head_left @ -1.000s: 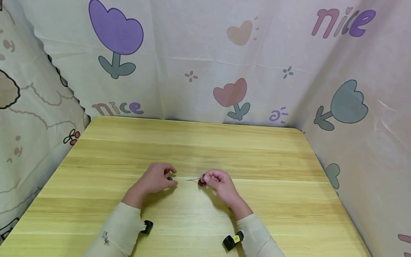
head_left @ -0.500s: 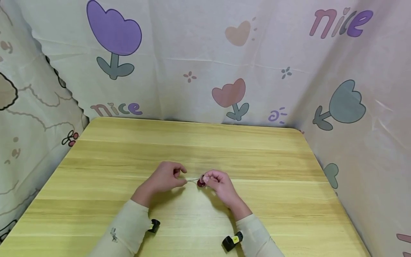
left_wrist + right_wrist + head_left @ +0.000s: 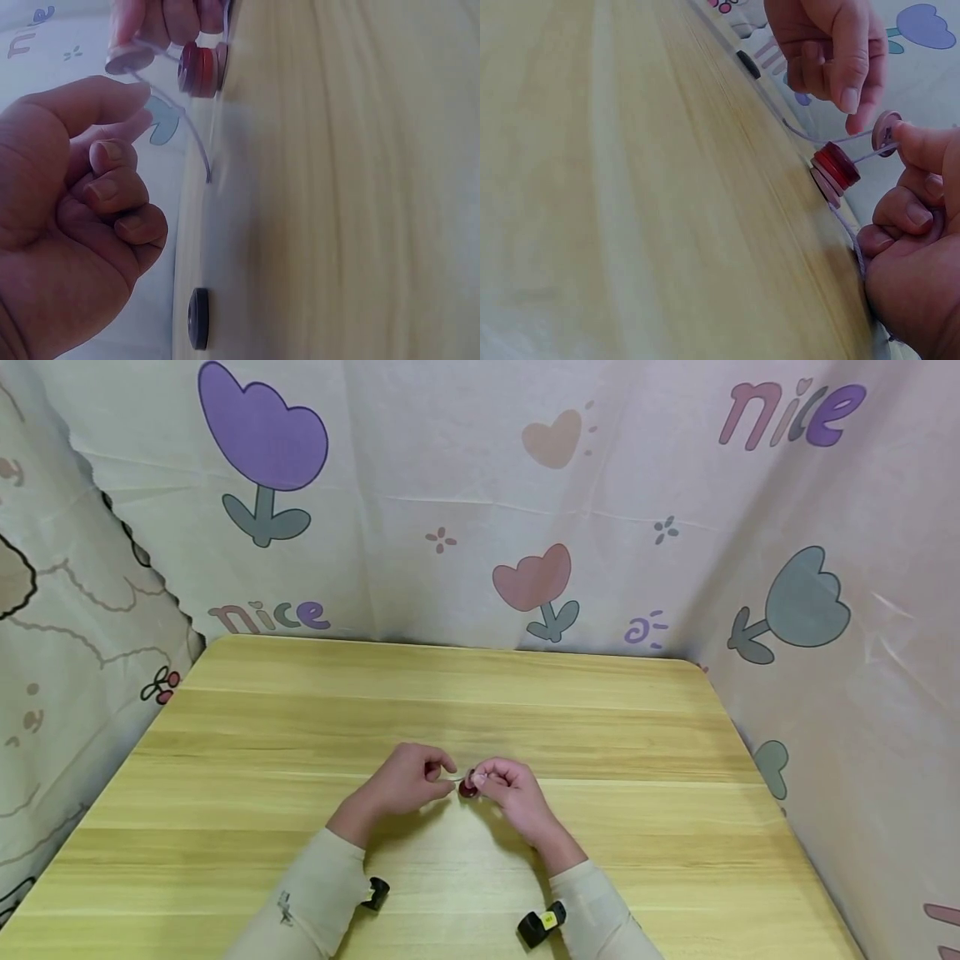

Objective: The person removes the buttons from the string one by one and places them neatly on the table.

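Note:
My right hand (image 3: 517, 793) pinches a pink button (image 3: 886, 133) with a pale string (image 3: 806, 136) through it. Lower on the string hangs a stack of red and pink buttons (image 3: 835, 169), close to the table surface; it shows also in the left wrist view (image 3: 202, 69). My left hand (image 3: 82, 187) is beside the string, index finger and thumb extended, the other fingers curled in, with nothing seen held. The string's loose end (image 3: 208, 178) hangs past its fingertips. A dark button (image 3: 198, 319) lies on the table near the left hand, hidden in the head view.
The light wooden table (image 3: 600, 718) extends around both hands. Behind it and at its sides hangs a pale cloth (image 3: 420, 460) printed with flowers and hearts. A black wrist camera (image 3: 540, 927) is strapped at the right sleeve, another (image 3: 377, 893) at the left.
My left hand has moved right, closer to the string and the right hand. The dark button, seen between its fingers a second ago, is hidden in the head view. The right hand has barely moved.

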Tool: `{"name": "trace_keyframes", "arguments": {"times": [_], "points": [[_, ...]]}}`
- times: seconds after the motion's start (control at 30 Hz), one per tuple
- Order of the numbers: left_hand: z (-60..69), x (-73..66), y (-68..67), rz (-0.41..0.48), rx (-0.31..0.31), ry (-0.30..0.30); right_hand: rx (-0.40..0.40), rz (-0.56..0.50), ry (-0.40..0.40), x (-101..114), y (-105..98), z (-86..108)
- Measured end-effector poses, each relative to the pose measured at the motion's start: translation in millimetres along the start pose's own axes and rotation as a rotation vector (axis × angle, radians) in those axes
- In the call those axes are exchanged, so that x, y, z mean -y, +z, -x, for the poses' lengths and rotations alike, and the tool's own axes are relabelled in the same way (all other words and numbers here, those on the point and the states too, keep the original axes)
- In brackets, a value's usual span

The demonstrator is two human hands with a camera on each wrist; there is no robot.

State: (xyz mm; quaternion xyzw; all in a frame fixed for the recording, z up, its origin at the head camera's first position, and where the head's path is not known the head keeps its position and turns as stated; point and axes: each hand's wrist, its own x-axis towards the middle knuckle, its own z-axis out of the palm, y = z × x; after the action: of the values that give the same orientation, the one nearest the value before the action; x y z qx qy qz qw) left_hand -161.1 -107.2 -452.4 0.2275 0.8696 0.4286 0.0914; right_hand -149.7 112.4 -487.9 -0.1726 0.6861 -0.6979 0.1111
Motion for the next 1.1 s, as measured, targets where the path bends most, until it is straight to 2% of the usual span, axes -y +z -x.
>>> {"name": "trace_keyframes", "arguments": {"times": [0.27, 0.6, 0.77, 0.97, 1.1], "points": [[-5.9, -6.3, 4.6, -0.010, 0.009, 0.017, -0.001, -0.001, 0.017, -1, -1, -0.4], [-10.8, -3.0, 11.8, -0.014, 0.016, 0.031, -0.009, 0.012, -0.005, 0, -1, -0.5], [-8.9, -1.5, 12.0, 0.007, 0.005, 0.023, -0.009, 0.014, 0.008, -1, 0, -0.3], [-6.9, 1.6, 10.2, -0.004, -0.049, 0.010, -0.033, 0.032, 0.042, 1, 1, 0.7], [-5.1, 1.2, 8.4, 0.014, -0.084, 0.001, -0.033, 0.033, 0.033, 1, 0, 0.9]]}}
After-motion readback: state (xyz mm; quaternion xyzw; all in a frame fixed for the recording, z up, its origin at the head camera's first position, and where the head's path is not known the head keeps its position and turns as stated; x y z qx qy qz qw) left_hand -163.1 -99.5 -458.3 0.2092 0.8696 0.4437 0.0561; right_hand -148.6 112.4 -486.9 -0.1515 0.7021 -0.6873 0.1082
